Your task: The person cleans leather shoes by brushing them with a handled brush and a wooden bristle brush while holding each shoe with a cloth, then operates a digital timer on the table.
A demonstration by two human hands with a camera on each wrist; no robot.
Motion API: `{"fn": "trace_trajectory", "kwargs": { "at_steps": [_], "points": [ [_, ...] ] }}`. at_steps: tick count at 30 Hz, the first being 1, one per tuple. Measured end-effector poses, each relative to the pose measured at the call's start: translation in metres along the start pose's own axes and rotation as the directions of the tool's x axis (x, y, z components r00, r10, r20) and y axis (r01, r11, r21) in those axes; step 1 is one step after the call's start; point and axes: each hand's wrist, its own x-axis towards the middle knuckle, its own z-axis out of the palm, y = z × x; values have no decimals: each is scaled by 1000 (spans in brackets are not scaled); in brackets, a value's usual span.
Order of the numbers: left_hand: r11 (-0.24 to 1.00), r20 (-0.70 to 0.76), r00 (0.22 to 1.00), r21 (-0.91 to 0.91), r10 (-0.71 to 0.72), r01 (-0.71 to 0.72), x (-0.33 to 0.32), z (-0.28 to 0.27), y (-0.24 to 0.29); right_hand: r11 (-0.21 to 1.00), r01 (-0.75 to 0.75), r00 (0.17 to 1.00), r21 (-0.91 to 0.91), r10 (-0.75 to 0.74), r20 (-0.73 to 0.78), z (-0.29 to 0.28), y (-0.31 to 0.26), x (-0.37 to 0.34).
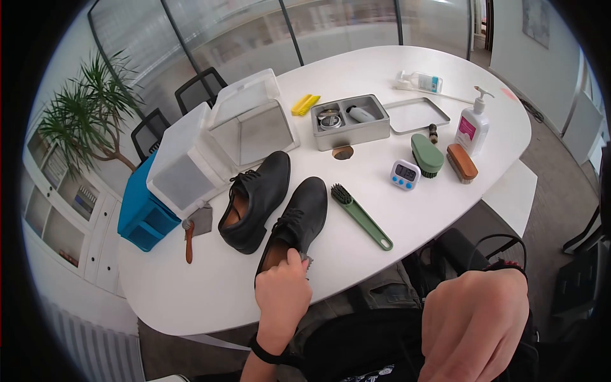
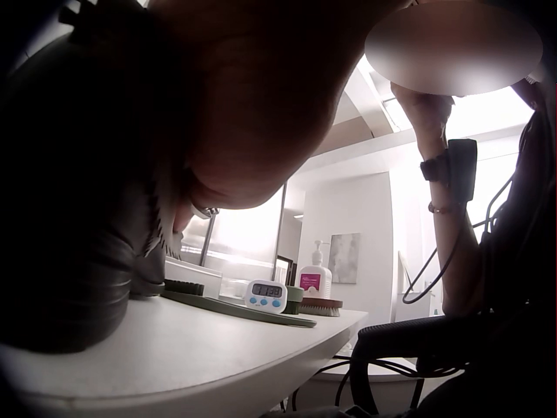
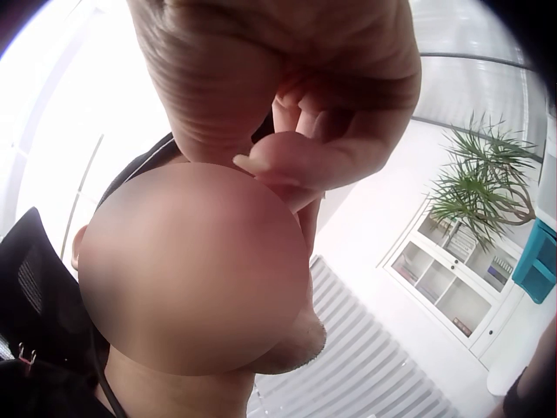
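A pair of black lace-up leather shoes stands on the white table [image 1: 191, 299]. My left hand [image 1: 284, 286] is over the heel end of the nearer shoe [image 1: 307, 207], beside its opening. The fingers grip a small grey cloth [image 1: 307, 260] with a jagged edge; most of it is hidden by the hand. The other shoe [image 1: 258, 200] stands just left of it. My right hand [image 1: 477, 321] is raised off the table, close to the head camera. In the right wrist view its fingers and thumb [image 3: 283, 157] are curled in front of the face, with nothing visible between them.
Right of the shoes lie a green-handled brush [image 1: 363, 216], a timer [image 1: 405, 174], a green brush [image 1: 428, 155] and a brown brush [image 1: 462, 163]. Behind stand a metal tin [image 1: 350, 137] and a pump bottle [image 1: 472, 124]. Clear-fronted boxes [image 1: 181, 159] and a wooden-handled tool [image 1: 189, 244] are on the left.
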Motion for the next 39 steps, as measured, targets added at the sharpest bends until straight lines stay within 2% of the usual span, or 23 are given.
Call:
{"fn": "trace_trajectory", "kwargs": {
  "at_steps": [1, 2, 4, 5, 7, 9, 10, 11, 13, 14, 17, 18, 28, 30, 31, 33, 37, 39],
  "points": [
    [1000, -2, 1000, 7, -4, 4, 0, -1, 0, 995, 81, 993, 56, -76, -86, 2, 4, -2],
    [1000, 9, 1000, 1, -7, 7, 0, -1, 0, 995, 86, 993, 60, -81, -81, 0, 2, -1],
    [1000, 20, 1000, -9, -9, 9, 0, -2, -1, 987, 39, 997, -156, -28, 73, -7, -5, 2],
    [1000, 4, 1000, -6, -13, 13, -1, -1, -1, 986, 33, 998, -165, -22, 66, -5, -1, -2],
    [999, -19, 1000, -37, 18, -19, 0, 1, 3, 960, -195, 981, 203, 189, 47, 0, 10, -16],
    [999, 17, 999, 12, -42, 42, 0, 0, 4, 975, -72, 954, -208, 129, 271, -17, -27, 18],
    [1000, 11, 1000, -12, -19, 19, 1, -1, 5, 958, -146, 966, -247, 192, 173, -9, -32, 13],
    [999, 29, 999, 6, -41, 40, 0, -3, 5, 951, -161, 967, -264, 206, 152, -4, -20, 1],
    [999, 43, 998, 10, -48, 48, 0, -4, 4, 978, -157, 985, 135, 144, 96, -3, 14, -23],
    [998, 50, 997, 8, -62, 62, 0, -3, 4, 980, -176, 973, 96, 158, 171, -7, -3, -8],
    [997, 61, 996, -3, -72, 72, 1, 0, 4, 957, -252, 954, 146, 220, 203, -4, -13, -3],
    [997, 60, 995, 6, -76, 76, 0, 0, 4, 942, -245, 959, 231, 201, 200, -2, 0, -11],
    [993, 89, 991, -46, -101, 105, 1, -2, 4, 957, -240, 949, 166, 195, 248, 5, 1, -5],
    [993, 82, 992, -58, -96, 101, 1, -1, 3, 987, -54, 978, 153, 21, 207, 9, 13, -8],
    [993, 78, 993, -69, -90, 96, 1, -2, 3, 987, -53, 977, 154, 20, 211, 12, 16, -10],
    [995, 66, 994, -40, -84, 87, 0, -3, 4, 941, -124, 986, 314, 82, 142, 17, 18, -15],
    [997, 48, 996, -19, -70, 71, 0, -3, 5, 934, -119, 986, 338, 72, 148, 12, 14, -11],
    [998, 42, 997, -14, -66, 66, 0, -3, 5, 885, -233, 971, 404, 189, 146, 12, 8, -10]
  ]
}}
